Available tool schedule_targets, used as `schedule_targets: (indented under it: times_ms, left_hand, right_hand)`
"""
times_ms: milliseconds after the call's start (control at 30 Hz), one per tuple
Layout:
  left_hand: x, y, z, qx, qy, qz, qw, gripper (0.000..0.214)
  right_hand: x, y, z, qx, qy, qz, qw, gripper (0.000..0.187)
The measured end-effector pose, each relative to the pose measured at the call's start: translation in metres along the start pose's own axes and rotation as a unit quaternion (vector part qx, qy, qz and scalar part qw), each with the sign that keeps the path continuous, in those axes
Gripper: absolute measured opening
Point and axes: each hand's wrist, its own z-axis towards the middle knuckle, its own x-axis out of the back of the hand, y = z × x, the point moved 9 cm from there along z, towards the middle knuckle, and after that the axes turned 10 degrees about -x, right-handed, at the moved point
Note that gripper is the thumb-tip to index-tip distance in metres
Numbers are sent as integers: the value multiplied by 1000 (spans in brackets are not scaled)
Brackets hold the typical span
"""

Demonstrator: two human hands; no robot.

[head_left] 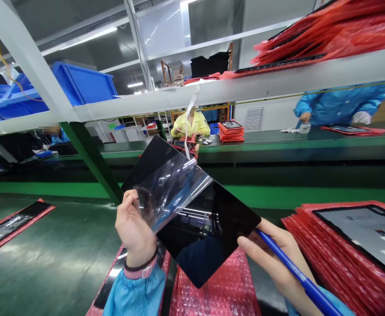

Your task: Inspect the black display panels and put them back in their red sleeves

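A black glossy tablet screen (192, 259) is held up, tilted, in front of me. Clear protective film (169, 188) is partly lifted off it and curls across its left half. My left hand (134, 226) pinches the film's edge, closed, at the screen's left side. With thumb and fingers, my right hand (274, 252) grips the screen's right corner. A blue pen (286, 263) also lies in that hand, running down towards the wrist. Below the screen is a red bubble-wrap sheet or bag (217, 289).
Red bubble bags (330, 250) are stacked at right, a panel on top. Another dark panel (17, 224) lies on red wrap at left. A green post (91, 162) and white shelf beam (166, 101) stand ahead. Co-workers sit or stand across the line, one in yellow (197, 125).
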Motion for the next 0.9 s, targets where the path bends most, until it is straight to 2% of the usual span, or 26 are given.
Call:
schedule_targets:
  times_ms: [67, 233, 433, 533, 633, 733, 833, 900]
  left_hand:
    - [2, 1, 4, -12, -2, 16, 1000, 8]
    - [7, -2, 11, -23, -15, 41, 999, 8]
    - [0, 3, 9, -17, -41, 45, 998, 10]
    - [-8, 4, 1, 10, -61, 43, 997, 11]
    - [-21, -2, -13, 62, -109, 47, 991, 15]
    - [-33, -9, -28, 96, -153, 46, 982, 17]
    - [-37, -16, -39, 129, -169, 34, 977, 16]
    - [-41, -18, -43, 126, -192, 27, 973, 16]
  right_hand:
    - [2, 1, -2, -2, 10, -21, 1000, 17]
    - [5, 5, -3, 2, 27, -34, 999, 35]
    - [-7, 8, -3, -54, -58, 15, 997, 45]
    - [3, 1, -1, -31, 9, -19, 999, 42]
    - [12, -2, 3, -6, 64, -51, 997, 40]
    - [11, 1, 9, -5, 53, -42, 998, 38]
    - [13, 2, 11, -4, 43, -29, 999, 34]
    - [17, 0, 11, 3, 53, -32, 998, 31]
